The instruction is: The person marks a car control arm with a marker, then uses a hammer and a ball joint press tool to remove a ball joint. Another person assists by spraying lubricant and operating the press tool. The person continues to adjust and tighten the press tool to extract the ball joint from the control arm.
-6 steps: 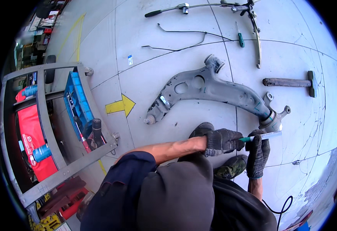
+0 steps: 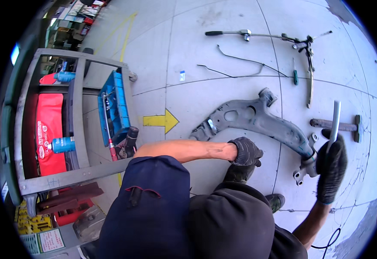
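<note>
A grey control arm (image 2: 257,119) lies on the floor ahead of me, a lugged metal fitting (image 2: 299,174) at its right end. My right hand (image 2: 331,172), in a dark knit glove, is raised over that end, partly hiding it. It is closed round a flat metal tool (image 2: 336,118), whose pale blade points up; its green handle is hidden now. My left hand (image 2: 247,152), gloved too, hangs over my knee on the near side of the control arm. Its fingers are curled in, and nothing shows in them.
A hammer (image 2: 334,125) lies beyond my right hand. Farther off lie a green-handled screwdriver (image 2: 295,77), a ratchet (image 2: 227,33) and bent thin rods (image 2: 240,76). At left stands a metal cart (image 2: 81,112) with a blue tray (image 2: 118,108). A black cable (image 2: 333,239) runs at lower right.
My hands have parted; the right has lifted the tool, turning its blade upward. My left hand no longer touches the green handle. One lug of the fitting now points nearer me. The view has shifted.
</note>
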